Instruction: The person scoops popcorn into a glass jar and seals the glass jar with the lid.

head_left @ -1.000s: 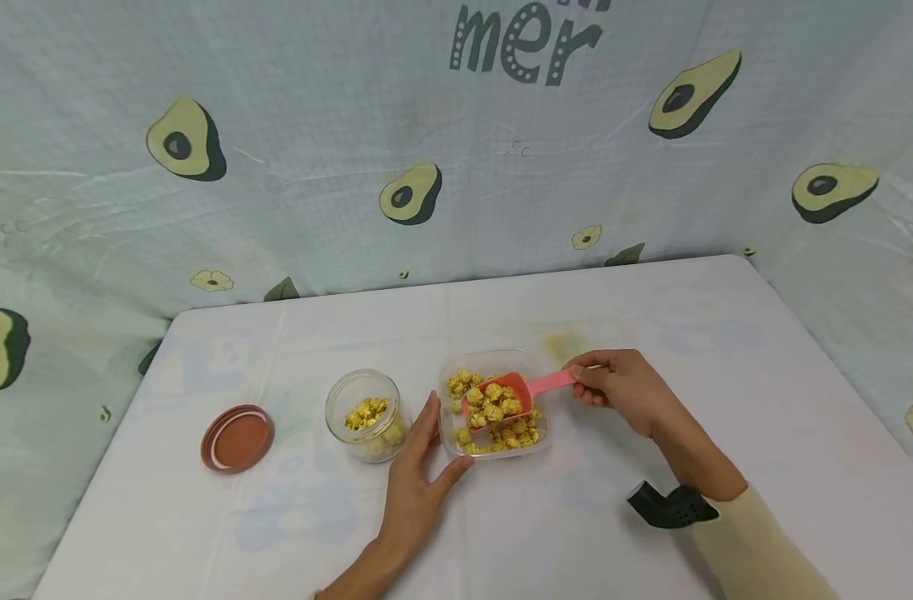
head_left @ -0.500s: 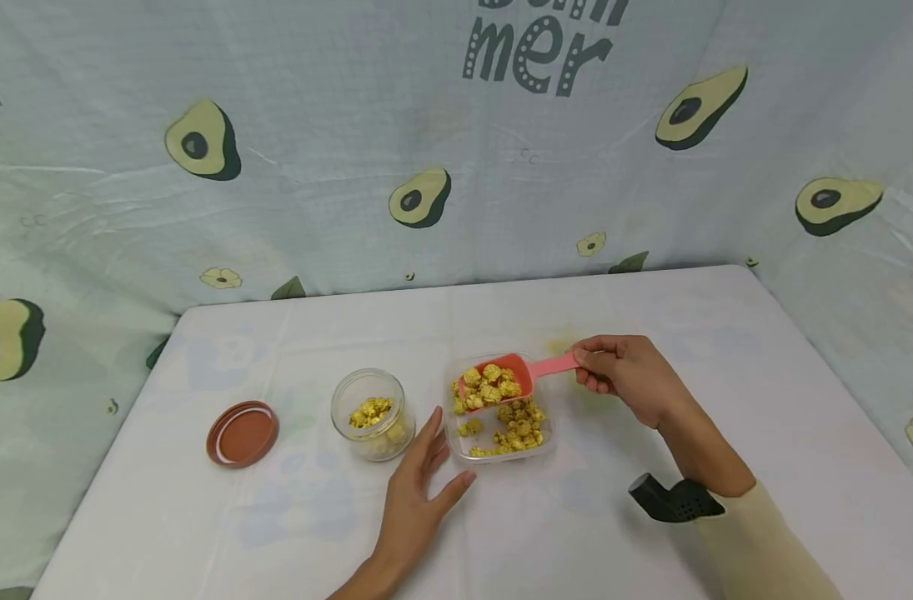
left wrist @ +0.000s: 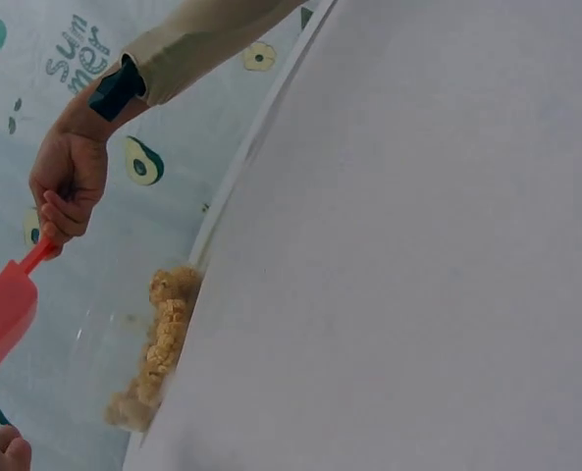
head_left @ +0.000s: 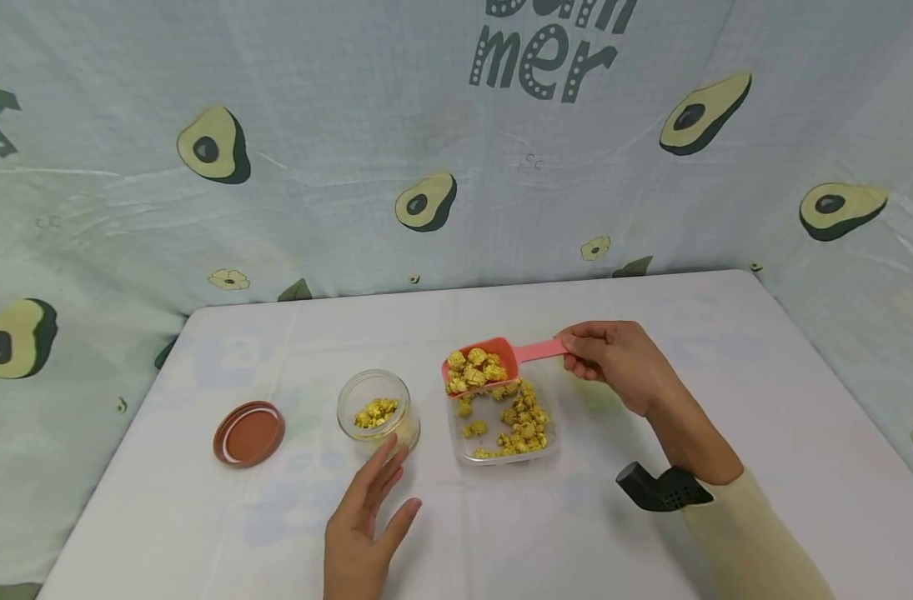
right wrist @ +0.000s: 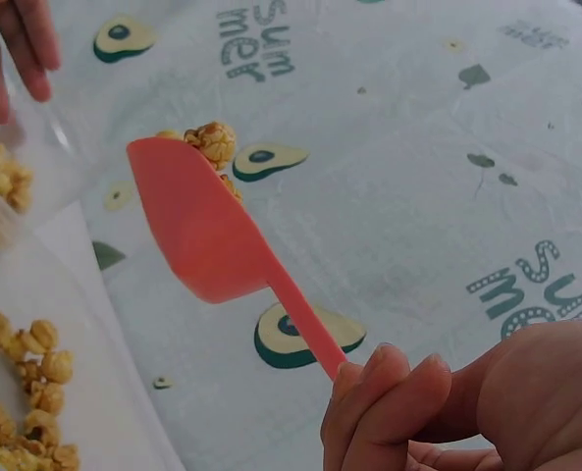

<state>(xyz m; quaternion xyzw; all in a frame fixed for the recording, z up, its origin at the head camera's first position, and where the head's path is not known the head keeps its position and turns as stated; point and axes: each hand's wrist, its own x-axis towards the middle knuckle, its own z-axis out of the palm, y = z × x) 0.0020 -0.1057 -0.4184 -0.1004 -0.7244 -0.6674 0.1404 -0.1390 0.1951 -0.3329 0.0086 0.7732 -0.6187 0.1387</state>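
My right hand (head_left: 609, 362) pinches the handle of a pink-red scoop (right wrist: 207, 226). Yellow caramel popcorn (head_left: 474, 368) fills the scoop, which hangs over the far left corner of a clear plastic container (head_left: 504, 460). More popcorn (head_left: 524, 421) lies in that container, mostly on its right side. A glass jar (head_left: 351, 396), partly filled with popcorn, stands to the left of the container without a lid. My left hand (head_left: 366, 521) has its fingers extended, with the fingertips right at the jar's near side. In the left wrist view only a few fingertips (left wrist: 4, 449) show at the lower left.
A round brown lid (head_left: 249, 435) lies on the white tablecloth (head_left: 163, 517) left of the jar. A hanging cloth printed with avocados (head_left: 336, 125) rises behind the table. On the right wrist sits a black device (head_left: 662, 487).
The right hand has lifted the loaded scoop up and leftward from the container. The left hand has let go of the container's side and moved left to the jar.
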